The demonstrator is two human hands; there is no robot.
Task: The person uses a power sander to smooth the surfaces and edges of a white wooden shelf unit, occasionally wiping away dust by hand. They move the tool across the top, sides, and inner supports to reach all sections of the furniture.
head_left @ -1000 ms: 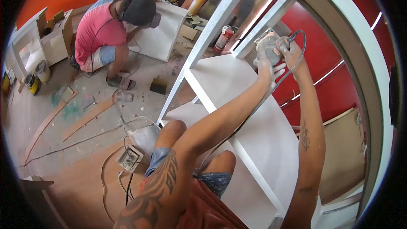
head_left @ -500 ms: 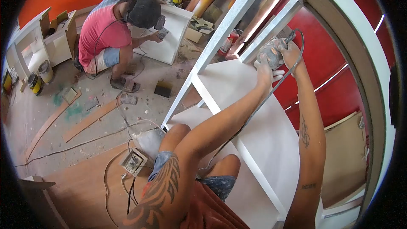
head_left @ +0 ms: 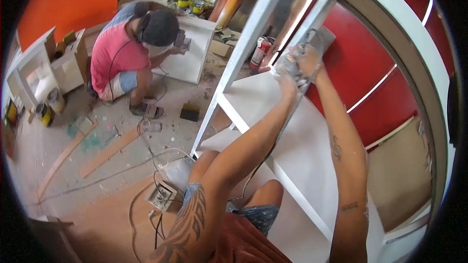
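Observation:
A grey electric sander (head_left: 291, 60), blurred by motion, is up against the edge of the white-painted shelf unit (head_left: 251, 90). My left hand (head_left: 286, 79) is closed on the near side of its body. My right hand (head_left: 309, 61) grips the sander from the right. The underside of the tool is hidden. From it a dark power cord (head_left: 269, 154) passes down beside my left forearm. A curved white frame (head_left: 414, 24) arches over the right side of the unit.
On the left a co-worker in a pink shirt (head_left: 117, 58) squats, working on a white panel (head_left: 201, 44) with a hand tool. A socket box (head_left: 162, 196) with cables is beside my leg. Wood strips (head_left: 109, 153) and paint cans (head_left: 45, 114) are on the floor; a red can (head_left: 260, 52) stands behind the unit.
Both my hands and the sander have moved left and slightly up along the unit's edge. The view has shifted a little. The co-worker's head and tool hand have moved slightly.

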